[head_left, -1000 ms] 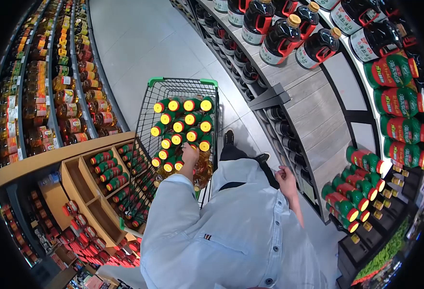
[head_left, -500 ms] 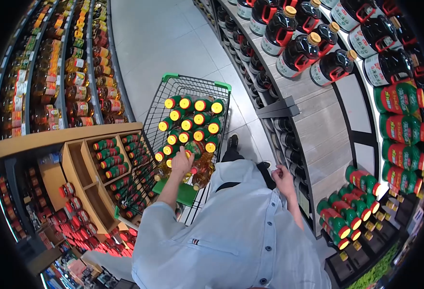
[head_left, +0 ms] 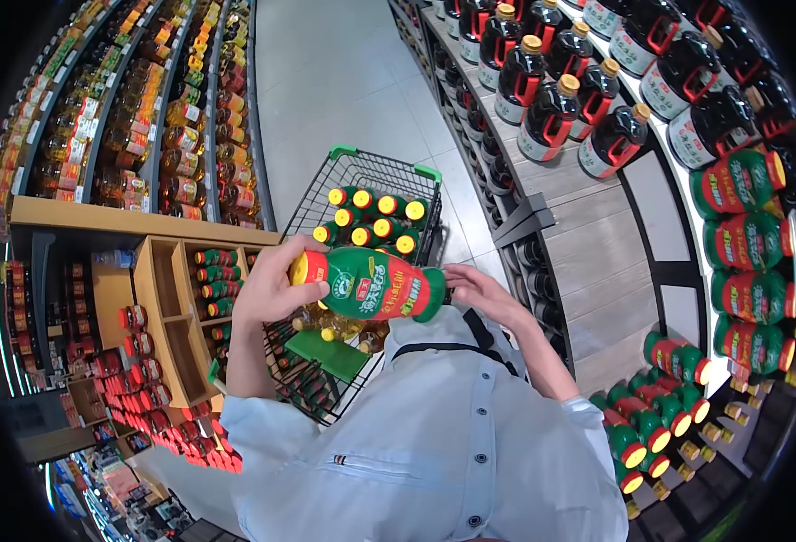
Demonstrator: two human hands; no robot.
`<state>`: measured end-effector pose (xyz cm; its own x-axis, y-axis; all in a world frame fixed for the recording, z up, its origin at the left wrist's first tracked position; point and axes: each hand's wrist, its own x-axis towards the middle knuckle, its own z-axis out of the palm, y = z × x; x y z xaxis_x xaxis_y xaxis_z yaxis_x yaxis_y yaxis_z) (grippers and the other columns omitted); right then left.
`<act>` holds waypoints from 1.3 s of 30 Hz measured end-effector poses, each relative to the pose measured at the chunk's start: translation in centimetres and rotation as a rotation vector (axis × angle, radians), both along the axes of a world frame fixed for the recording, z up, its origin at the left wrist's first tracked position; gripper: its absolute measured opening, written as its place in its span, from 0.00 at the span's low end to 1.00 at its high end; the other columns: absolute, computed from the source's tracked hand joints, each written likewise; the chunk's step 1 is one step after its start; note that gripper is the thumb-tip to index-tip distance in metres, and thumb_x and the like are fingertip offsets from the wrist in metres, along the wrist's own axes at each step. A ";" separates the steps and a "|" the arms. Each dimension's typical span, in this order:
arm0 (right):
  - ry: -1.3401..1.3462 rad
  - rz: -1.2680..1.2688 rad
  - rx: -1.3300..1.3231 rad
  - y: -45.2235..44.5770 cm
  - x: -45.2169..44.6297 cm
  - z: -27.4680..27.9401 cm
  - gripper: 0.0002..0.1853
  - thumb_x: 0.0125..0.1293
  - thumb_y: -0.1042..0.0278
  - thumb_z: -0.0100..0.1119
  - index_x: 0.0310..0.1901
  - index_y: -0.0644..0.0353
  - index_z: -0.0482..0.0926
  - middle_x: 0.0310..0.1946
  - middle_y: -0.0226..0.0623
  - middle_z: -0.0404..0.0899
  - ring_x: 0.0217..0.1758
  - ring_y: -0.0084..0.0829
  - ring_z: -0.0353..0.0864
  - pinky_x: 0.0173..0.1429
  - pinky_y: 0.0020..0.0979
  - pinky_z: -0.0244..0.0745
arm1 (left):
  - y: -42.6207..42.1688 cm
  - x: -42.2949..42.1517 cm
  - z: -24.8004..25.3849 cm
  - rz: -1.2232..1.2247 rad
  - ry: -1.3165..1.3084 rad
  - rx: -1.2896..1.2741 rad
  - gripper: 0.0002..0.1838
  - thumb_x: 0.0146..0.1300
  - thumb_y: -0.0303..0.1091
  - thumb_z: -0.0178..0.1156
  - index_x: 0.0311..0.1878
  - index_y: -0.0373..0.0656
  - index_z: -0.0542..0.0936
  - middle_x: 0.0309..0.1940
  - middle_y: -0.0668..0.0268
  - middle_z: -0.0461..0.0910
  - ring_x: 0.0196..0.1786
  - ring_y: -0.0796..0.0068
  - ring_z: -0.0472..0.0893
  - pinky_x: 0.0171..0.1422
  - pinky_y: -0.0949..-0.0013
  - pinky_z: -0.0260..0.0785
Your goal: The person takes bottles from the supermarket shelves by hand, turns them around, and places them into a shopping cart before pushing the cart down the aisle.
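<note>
A green oyster sauce bottle (head_left: 375,285) with a red label and yellow cap lies sideways in front of my body, above the shopping cart. My left hand (head_left: 282,285) is wrapped round its cap end. At the base end is my right hand (head_left: 484,294), fingers stretched out toward the bottle; whether they touch it is hard to tell. Beneath, the wire cart (head_left: 312,200) with green corners holds several matching green bottles (head_left: 389,206) with yellow caps upright. Some bottles of golden oil (head_left: 339,327) lie by its green flap (head_left: 326,354). The held bottle hides part of the load.
To the right, a wood-topped display (head_left: 597,244) carries dark soy sauce bottles (head_left: 552,117) with red handles. More green bottles (head_left: 651,420) lie stacked at its near end. Oil shelves (head_left: 127,135) and a wooden rack (head_left: 177,334) line the left. Tiled floor (head_left: 344,72) stretches ahead.
My left hand has lifted a green bottle up from among those in the cart and turned it sideways. My right hand has come in from the right to the bottle's base.
</note>
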<state>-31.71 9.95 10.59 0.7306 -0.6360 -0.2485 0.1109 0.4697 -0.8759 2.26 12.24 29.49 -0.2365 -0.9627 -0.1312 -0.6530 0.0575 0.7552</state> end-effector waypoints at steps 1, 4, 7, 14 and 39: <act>-0.120 0.062 0.024 -0.4 0.1 1.8 0.35 0.70 0.55 0.60 0.72 0.62 0.60 0.64 0.41 0.70 0.67 0.30 0.69 0.69 0.32 0.66 | -1.2 -0.5 0.5 -0.029 0.130 0.014 0.25 0.51 0.38 0.69 0.49 0.36 0.74 0.40 0.61 0.79 0.40 0.72 0.78 0.46 0.69 0.70; -0.295 0.063 0.115 0.2 -1.2 3.3 0.44 0.62 0.49 0.67 0.72 0.64 0.58 0.64 0.39 0.72 0.67 0.30 0.71 0.69 0.32 0.66 | -5.2 -2.9 0.7 -0.095 0.407 0.068 0.23 0.52 0.37 0.68 0.50 0.38 0.75 0.43 0.67 0.77 0.45 0.80 0.75 0.49 0.73 0.68; -0.435 -0.098 0.231 2.2 -2.6 5.7 0.48 0.56 0.47 0.71 0.71 0.66 0.60 0.61 0.39 0.74 0.65 0.29 0.74 0.69 0.32 0.66 | -10.1 -6.1 -0.9 -0.207 0.498 0.058 0.21 0.54 0.39 0.65 0.48 0.37 0.77 0.39 0.70 0.77 0.41 0.82 0.75 0.48 0.76 0.68; -0.435 -0.394 0.182 5.6 -4.8 5.4 0.46 0.56 0.49 0.73 0.69 0.67 0.62 0.62 0.39 0.74 0.64 0.29 0.74 0.69 0.34 0.68 | -15.6 -14.0 -2.4 -0.354 0.588 0.046 0.16 0.57 0.42 0.62 0.41 0.38 0.79 0.32 0.72 0.78 0.37 0.84 0.74 0.43 0.77 0.66; -0.728 -0.461 0.072 6.9 -8.5 3.7 0.49 0.48 0.45 0.75 0.66 0.64 0.62 0.50 0.45 0.77 0.52 0.40 0.79 0.59 0.41 0.74 | -10.9 -29.2 1.1 -0.585 0.070 -0.047 0.29 0.65 0.46 0.64 0.60 0.33 0.74 0.31 0.55 0.85 0.35 0.66 0.86 0.40 0.66 0.75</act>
